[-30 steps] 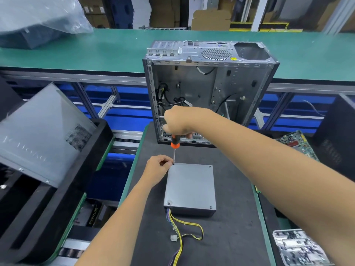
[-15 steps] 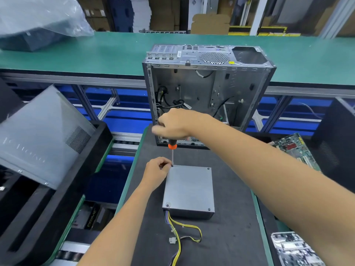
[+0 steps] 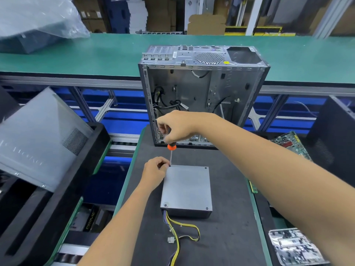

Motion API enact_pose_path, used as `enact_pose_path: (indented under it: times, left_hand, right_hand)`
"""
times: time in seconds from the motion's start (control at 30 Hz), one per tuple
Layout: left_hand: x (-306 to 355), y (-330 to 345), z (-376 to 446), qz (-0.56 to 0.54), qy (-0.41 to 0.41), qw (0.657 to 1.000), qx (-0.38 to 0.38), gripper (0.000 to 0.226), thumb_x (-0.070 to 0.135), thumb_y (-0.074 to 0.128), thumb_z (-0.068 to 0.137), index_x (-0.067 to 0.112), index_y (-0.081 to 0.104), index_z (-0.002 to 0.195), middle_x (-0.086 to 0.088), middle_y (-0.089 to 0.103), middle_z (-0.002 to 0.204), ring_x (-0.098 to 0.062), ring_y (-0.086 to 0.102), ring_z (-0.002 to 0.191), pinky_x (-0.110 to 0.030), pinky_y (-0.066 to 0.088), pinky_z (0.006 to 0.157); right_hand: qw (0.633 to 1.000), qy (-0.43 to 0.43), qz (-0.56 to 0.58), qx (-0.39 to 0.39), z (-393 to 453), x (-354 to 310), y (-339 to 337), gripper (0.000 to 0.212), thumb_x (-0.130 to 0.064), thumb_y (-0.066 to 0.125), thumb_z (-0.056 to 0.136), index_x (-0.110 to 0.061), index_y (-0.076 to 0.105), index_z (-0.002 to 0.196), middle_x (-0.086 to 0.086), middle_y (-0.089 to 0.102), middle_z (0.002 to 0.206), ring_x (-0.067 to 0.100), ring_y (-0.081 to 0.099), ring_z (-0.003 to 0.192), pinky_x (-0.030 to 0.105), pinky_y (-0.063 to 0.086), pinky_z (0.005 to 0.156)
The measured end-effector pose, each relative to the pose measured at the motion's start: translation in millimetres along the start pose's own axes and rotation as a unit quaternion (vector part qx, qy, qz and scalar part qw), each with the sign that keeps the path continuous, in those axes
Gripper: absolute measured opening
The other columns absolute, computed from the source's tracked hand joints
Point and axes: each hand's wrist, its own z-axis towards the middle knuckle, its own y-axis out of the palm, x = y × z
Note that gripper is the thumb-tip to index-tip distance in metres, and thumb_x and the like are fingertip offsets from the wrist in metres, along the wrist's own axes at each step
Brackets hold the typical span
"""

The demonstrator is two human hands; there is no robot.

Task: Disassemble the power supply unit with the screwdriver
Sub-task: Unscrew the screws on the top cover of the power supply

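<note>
Since the earlier frames little has shifted: the right hand has turned slightly about the handle, its fingers spread differently, while the blade stays on the same far-left screw and the unit has not moved on the mat.

Fingers outward. Right fingertips are closed around the dark upper handle of the screwdriver, which stands near upright, orange collar below the grip, shaft running down to the screw. The left hand is pinched, thumb and forefinger closed at the blade tip beside the screw head, steadying it; whether they touch the screw itself cannot be told.

The power supply unit lies flat near the middle of the black mat, lid up, its yellow cable bundle trailing towards the near edge. Screws remain visible in the other three lid corners. An emptied computer case stands upright at the mat's far edge; circuit boards lie off the right edge.

Step in hand, by judgement: backing out the first lid screw. The next move calls for continued turning with downward pressure until the screw lifts free into the left fingers, then shifting to another corner.
</note>
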Motion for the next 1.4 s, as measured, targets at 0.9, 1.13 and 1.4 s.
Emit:
enact_pose_path:
  times: [0.9,1.13,1.4]
  left_hand:
    - [-2,-1,1,-0.004,0.001,1.0,-0.004,0.017,0.007,0.057,0.089,0.02,0.069,0.086,0.009,0.069,0.085,-0.002,0.059,0.079,-0.009,0.039,0.065]
    - [-4,1,2,-0.006,-0.01,1.0,-0.008,0.019,0.009,0.058,0.089,0.024,0.068,0.084,0.012,0.068,0.084,-0.003,0.06,0.082,-0.01,0.04,0.067]
    - [-5,0,1,-0.007,0.006,1.0,0.004,0.017,0.006,0.058,0.088,0.019,0.069,0.085,0.009,0.07,0.086,-0.002,0.06,0.084,-0.008,0.04,0.07]
  right_hand:
    - [0.998,-0.031,0.057,-0.013,4,-5,1,0.026,0.003,0.056,0.078,-0.014,0.051,0.097,0.003,0.059,0.093,0.017,0.051,0.077,0.026,0.04,0.059]
    - [0.977,0.029,-0.203,0.062,4,-7,8,0.018,-0.024,0.036,0.104,-0.011,0.048,0.102,0.002,0.036,0.074,0.013,0.033,0.057,0.029,0.021,0.046]
    - [0.998,-0.018,0.062,0.003,2,-9,6,0.028,-0.004,0.059,0.08,-0.014,0.049,0.105,-0.002,0.054,0.083,0.017,0.047,0.072,0.029,0.037,0.056]
